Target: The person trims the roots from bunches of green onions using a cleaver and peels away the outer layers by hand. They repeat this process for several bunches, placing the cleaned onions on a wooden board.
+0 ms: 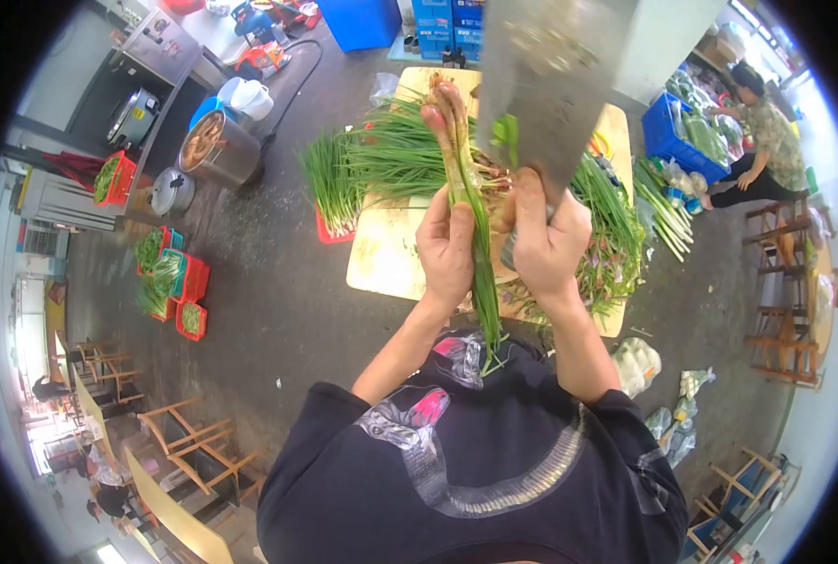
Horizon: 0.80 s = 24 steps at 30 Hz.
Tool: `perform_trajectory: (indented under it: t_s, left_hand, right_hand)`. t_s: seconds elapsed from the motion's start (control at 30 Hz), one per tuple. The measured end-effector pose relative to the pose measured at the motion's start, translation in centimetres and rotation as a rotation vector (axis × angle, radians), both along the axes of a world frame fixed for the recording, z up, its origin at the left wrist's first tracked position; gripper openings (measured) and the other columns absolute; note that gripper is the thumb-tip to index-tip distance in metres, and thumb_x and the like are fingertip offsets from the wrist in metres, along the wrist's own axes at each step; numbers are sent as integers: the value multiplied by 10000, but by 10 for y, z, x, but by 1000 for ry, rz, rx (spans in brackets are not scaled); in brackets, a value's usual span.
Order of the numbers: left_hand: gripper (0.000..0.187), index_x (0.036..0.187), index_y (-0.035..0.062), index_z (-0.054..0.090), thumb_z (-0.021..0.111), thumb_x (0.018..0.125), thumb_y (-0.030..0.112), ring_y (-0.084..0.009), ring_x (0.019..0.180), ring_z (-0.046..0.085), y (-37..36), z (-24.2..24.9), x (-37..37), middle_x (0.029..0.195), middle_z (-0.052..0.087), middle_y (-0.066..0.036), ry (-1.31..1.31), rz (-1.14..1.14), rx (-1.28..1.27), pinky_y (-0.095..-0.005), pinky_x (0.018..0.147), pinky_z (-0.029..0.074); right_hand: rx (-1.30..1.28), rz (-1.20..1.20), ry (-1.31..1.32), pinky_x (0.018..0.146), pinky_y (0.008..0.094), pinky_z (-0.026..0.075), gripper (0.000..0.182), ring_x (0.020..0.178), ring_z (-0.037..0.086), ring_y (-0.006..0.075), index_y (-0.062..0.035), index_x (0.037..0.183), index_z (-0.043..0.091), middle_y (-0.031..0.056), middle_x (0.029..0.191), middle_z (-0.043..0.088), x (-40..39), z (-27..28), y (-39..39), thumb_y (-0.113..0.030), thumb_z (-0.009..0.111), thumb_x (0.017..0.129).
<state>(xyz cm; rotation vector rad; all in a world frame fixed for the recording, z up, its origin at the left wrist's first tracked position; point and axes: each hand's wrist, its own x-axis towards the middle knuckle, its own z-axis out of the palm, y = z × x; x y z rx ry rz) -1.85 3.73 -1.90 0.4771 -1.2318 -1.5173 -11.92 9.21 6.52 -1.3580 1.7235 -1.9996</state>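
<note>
The left hand [449, 249] wraps fingers and thumb around a few green onions [460, 164], root ends jutting above the grip, leaves hanging below. Just right of it, the right hand [552, 240] clasps a cleaver [555, 103], wide blade rising above.

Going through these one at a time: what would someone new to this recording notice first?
Probably the large cleaver in the right hand, its broad blade reaching the top edge of the picture. Beside it, the left hand holds a bunch of green onions, bulbs up, over a table with more greens. Below, the black shirt with its snake print fills the bottom middle.
</note>
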Motion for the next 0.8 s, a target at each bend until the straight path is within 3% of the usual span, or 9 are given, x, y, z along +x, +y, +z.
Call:
perform_trajectory:
  t_s: [0.1,0.2,0.23,0.33,0.37,0.47,0.5,0.63,0.8]
  left_hand:
    - [394,1470,48,527,517,1164,296,-92,715,646,-14,1,2,967,691,-45,-35,8,79,-236,557,540]
    - [332,1405,61,537,518,1163,286,-104,714,655,-30,-1,4,979,702,-64,89,-66,239,-256,592,571]
    - [287,1338,73,570,505,1165,293,-124,745,675,-36,-4,6,1021,720,-81,85,-74,250,-274,617,593]
    - [293,1330,86,588,496,1166,310,-138,792,690,-50,2,9,1059,733,-84,103,-63,404,-294,658,609]
    - [298,1339,108,603,498,1164,325,-154,862,698,-55,-3,12,1130,736,-81,135,-98,417,-335,744,624]
    - [305,1372,128,600,502,1164,328,-162,935,697,-56,0,14,1185,724,-76,208,-106,509,-390,838,623]
    - [304,1391,141,597,517,1160,322,-168,979,691,-56,-4,16,1231,713,-77,244,-138,508,-426,908,616]
    - [281,1368,130,602,539,1153,300,-174,997,690,-52,-5,19,1247,710,-86,302,-102,560,-444,971,608]
    - [263,1318,100,621,555,1146,288,-189,1018,695,-53,-5,23,1261,708,-99,329,-61,575,-457,1024,599]
  right_hand:
    - [7,-45,-26,489,345,420,268,499,556,127,12,998,714,43,597,581,-17,-31,8,-208,617,1115]
    - [196,-114,4,504,359,419,274,503,546,141,7,1032,723,57,597,564,-39,-64,14,-229,614,1118]
    - [244,-110,11,524,372,424,269,505,532,177,-8,1108,730,82,602,562,-46,-81,15,-245,604,1121]
    - [451,-171,8,540,421,442,303,517,573,270,-23,1217,728,123,625,606,-59,-133,20,-277,597,1119]
    - [571,-198,82,575,487,499,365,595,664,382,-49,1339,698,174,690,677,-63,-148,25,-306,581,1107]
    - [818,-342,431,648,536,563,398,709,721,447,-66,1374,682,206,775,724,-63,-206,38,-321,569,1091]
    - [935,-308,466,722,550,601,423,788,741,467,-55,1407,638,254,914,749,-61,-217,42,-318,543,1090]
    - [1130,-209,465,752,580,591,496,865,724,503,-34,1513,529,320,1116,710,-52,-272,54,-308,510,1101]
    - [1005,-318,428,803,555,559,539,894,717,450,-51,1552,495,284,1083,694,-42,-321,53,-294,560,1075]
